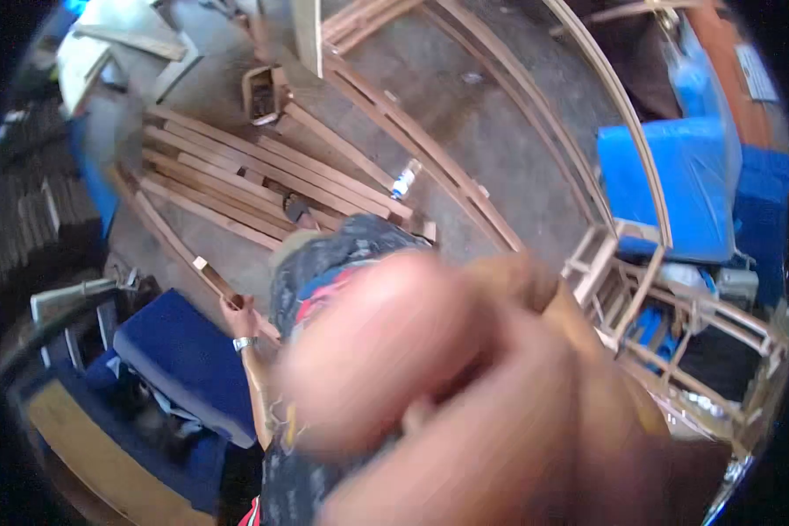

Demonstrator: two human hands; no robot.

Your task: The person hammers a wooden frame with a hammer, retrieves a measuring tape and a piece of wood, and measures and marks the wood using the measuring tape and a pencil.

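At the left, my left hand (238, 317), with a watch at its wrist, is closed round a long wooden strip (171, 232). The strip slants from the upper left down past my fingers, and a small pale patch shows on it. My right hand (394, 351) is very close to the camera, large and smeared by motion, covering the lower middle of the view. Its fingers are not clear, and whether it holds anything cannot be made out. Behind it is dark patterned clothing (351, 250).
Several wooden strips (263, 171) lie on the floor ahead, near a bottle (406, 178) and a small box (261, 95). Long wooden frames (421, 136) cross the upper middle. Dark blue cushions (184, 359) sit at the left; blue wrapped foam (666, 188) and a wooden frame (657, 359) are at the right.
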